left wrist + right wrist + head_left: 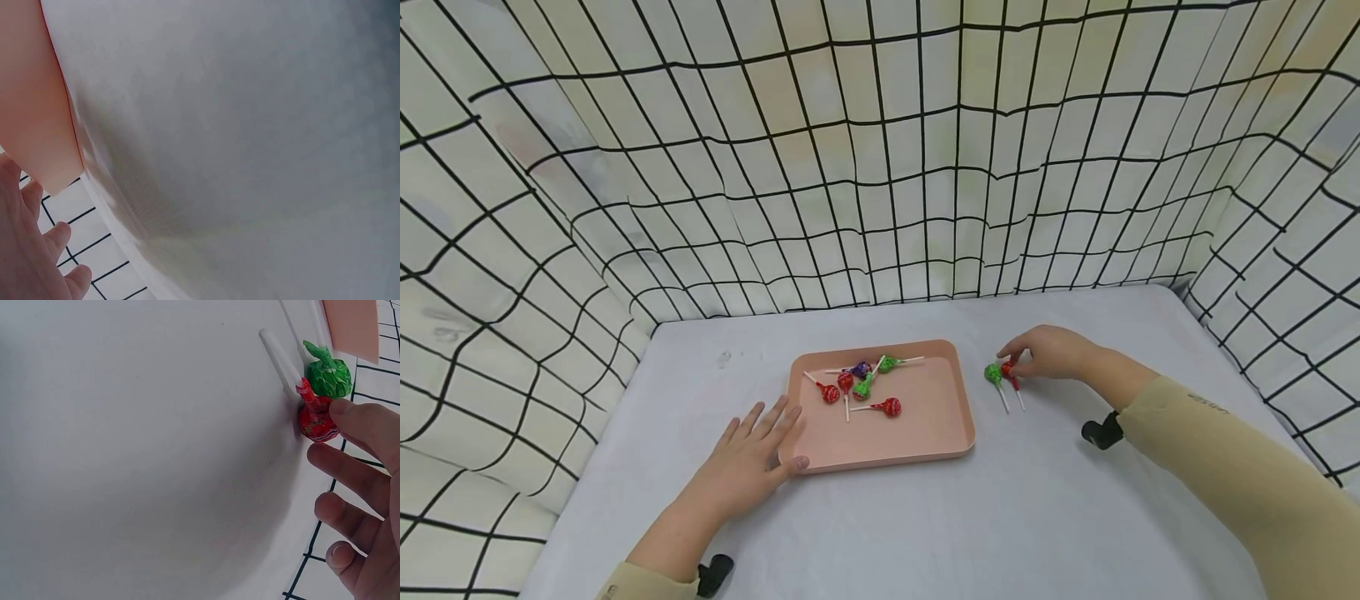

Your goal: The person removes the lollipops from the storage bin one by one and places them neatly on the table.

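My right hand (1051,352) is at the table's right, thumb and fingertips around the head of a red-wrapped lollipop (318,420). A green-wrapped lollipop (993,373) lies right beside it, both white sticks pointing toward me. Across the table, my left hand (747,463) rests with fingers spread at the left edge of a pink tray (917,442), its thumb by the near left corner. Inside the tray lie red lollipops (891,407), green lollipops (862,388) and a purple lollipop (861,369). The left wrist view shows the tray's side (37,106) and part of that hand.
White cloth covers the table (895,525). White walls with a black grid (917,167) close in the back and both sides. A black strap piece sticks out at each wrist.
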A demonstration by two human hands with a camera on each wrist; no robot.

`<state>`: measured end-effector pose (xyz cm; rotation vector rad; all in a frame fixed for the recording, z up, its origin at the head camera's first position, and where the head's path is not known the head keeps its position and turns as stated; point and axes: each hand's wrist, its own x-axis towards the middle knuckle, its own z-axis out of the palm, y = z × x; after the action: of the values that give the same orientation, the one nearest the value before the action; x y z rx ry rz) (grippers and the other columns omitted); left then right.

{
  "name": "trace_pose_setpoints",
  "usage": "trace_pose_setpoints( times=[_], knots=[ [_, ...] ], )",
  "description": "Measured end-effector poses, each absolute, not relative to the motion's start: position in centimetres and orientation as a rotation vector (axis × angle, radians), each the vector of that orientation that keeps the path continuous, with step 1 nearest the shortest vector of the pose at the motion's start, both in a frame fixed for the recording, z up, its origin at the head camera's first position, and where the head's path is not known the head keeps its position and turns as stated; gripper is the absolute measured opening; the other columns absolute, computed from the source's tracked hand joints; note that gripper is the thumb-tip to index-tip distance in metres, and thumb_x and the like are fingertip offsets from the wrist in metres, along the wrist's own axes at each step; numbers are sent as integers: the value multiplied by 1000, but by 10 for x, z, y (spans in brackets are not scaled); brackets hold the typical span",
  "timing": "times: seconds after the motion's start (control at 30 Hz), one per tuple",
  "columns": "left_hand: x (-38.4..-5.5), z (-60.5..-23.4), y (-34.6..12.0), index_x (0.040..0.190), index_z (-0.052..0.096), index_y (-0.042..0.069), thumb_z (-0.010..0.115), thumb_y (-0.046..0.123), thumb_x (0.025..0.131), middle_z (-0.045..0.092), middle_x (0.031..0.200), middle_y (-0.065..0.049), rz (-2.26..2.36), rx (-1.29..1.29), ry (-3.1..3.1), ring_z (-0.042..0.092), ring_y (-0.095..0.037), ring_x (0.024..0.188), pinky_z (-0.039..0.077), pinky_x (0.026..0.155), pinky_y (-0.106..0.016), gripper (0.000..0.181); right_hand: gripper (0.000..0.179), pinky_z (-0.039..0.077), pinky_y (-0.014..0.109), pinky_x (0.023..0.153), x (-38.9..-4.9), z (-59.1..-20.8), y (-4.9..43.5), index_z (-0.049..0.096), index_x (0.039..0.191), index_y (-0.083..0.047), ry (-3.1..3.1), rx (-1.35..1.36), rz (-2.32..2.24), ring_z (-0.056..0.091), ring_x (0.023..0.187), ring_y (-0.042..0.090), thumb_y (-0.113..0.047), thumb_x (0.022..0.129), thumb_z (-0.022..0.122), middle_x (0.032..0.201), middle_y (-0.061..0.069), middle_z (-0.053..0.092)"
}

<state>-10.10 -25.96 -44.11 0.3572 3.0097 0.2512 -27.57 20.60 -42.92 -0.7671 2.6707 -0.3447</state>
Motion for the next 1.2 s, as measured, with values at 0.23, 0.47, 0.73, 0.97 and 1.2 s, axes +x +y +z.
trace_pose_setpoints(
  times=[0.23, 0.47, 0.73, 0.97, 1.2],
  knots=[
    [-100, -438, -259, 157, 30, 20, 51, 67, 92, 22, 164, -6, 260, 371, 3005, 19, -42, 148, 13, 116, -65, 82, 32, 54, 36, 80, -276, -424, 209, 72, 122, -21, 2690, -781, -377, 60, 91, 15, -29, 91, 72, 105, -5, 71],
    [-100, -437, -258, 157, 30, 21, 50, 67, 92, 23, 164, -6, 263, 368, 3006, 19, -42, 148, 13, 116, -65, 83, 34, 54, 32, 75, -277, -418, 208, 72, 124, -22, 2694, -775, -394, 59, 86, 15, -30, 91, 72, 107, -4, 70],
    [-99, -436, -258, 157, 30, 21, 52, 66, 92, 23, 164, -6, 255, 365, 3008, 19, -42, 148, 13, 116, -65, 82, 34, 54, 32, 74, -276, -406, 202, 72, 124, -22, 2675, -775, -443, 60, 88, 17, -28, 90, 73, 110, -2, 71],
    [-99, -435, -258, 157, 30, 20, 51, 67, 92, 23, 164, -7, 258, 364, 3007, 19, -42, 147, 13, 116, -65, 82, 36, 51, 30, 68, -273, -392, 189, 72, 125, -22, 2632, -797, -484, 57, 80, 16, -30, 90, 74, 113, -1, 71],
    [-100, -436, -258, 157, 30, 20, 53, 64, 93, 23, 163, -7, 254, 370, 3007, 19, -43, 147, 14, 116, -66, 81, 37, 49, 29, 63, -274, -387, 170, 72, 124, -22, 2604, -873, -491, 55, 75, 15, -31, 89, 76, 112, -1, 72]
  ],
)
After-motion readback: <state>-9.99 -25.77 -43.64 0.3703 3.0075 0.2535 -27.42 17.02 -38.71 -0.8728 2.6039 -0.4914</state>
